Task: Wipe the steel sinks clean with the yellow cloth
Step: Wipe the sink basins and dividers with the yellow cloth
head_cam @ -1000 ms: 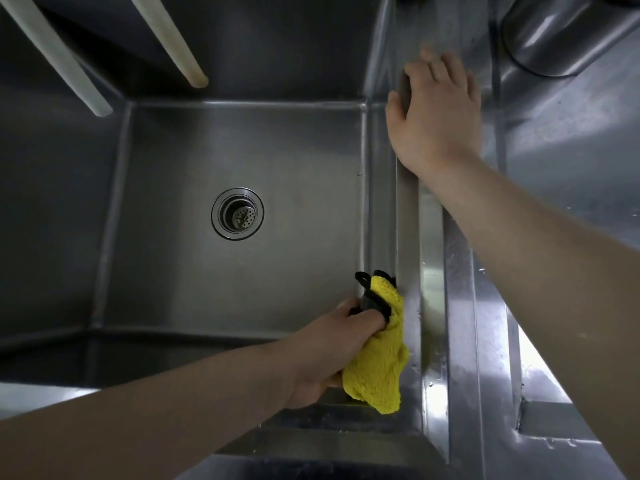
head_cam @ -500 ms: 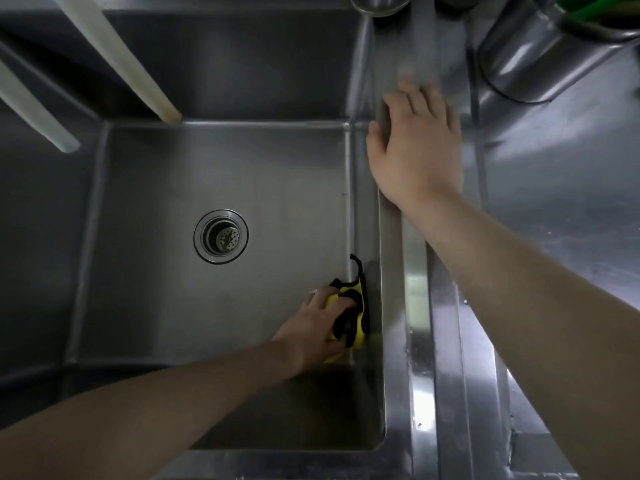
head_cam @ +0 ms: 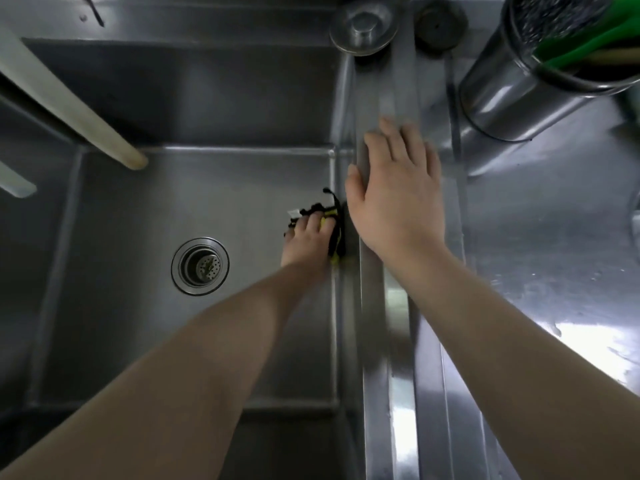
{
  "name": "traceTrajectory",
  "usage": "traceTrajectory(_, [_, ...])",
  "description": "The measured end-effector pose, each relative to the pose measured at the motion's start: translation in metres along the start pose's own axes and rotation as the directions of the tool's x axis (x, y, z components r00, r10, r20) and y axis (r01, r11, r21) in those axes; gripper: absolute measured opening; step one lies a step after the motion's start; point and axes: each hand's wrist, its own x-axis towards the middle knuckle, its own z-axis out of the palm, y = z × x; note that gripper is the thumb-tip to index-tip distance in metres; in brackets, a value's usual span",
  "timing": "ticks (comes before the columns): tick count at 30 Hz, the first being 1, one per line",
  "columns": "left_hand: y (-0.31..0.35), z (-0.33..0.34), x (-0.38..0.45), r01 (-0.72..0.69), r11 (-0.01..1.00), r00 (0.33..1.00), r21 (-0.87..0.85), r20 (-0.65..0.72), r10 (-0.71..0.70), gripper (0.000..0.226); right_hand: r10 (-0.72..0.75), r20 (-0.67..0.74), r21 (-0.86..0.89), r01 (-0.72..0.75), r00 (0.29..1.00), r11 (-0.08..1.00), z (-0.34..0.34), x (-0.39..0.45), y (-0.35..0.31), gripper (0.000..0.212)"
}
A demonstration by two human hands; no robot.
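Left hand (head_cam: 306, 242) reached down at sink (head_cam: 138, 323) right wall, fingers curled; right hand (head_cam: 398, 199) laid flat, fingers extended, on its rim.

Most of the yellow cloth (head_cam: 333, 233) lies hidden under the left hand (head_cam: 309, 244), against the sink (head_cam: 207, 188) wall, so its shape cannot be told. The right hand (head_cam: 398, 199) is blurred at its fingers (head_cam: 408, 140). The steel canister (head_cam: 540, 77), beyond the right hand, is cut off by the picture's edge, its green contents unclear.

steel canister (head_cam: 512, 88), green utensils (head_cam: 581, 39), perhaps stopper (head_cam: 440, 24)
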Motion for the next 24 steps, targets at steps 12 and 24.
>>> traceTrajectory(12, [-0.01, -0.008, -0.002, -0.07, 0.997, 0.99, 0.044, 0.128, 0.064, 0.058, -0.006, 0.012, -0.021, 0.007, 1.0, 1.0, 0.0, -0.001, 0.0, 0.049])
traceTrajectory(24, [-0.064, 0.019, -0.168, -0.635, 0.737, 0.707, 0.231, 0.559, 0.434, 0.057, -0.02, -0.022, -0.006, 0.02, 1.0, 1.0, 0.0, 0.0, -0.001, 0.052])
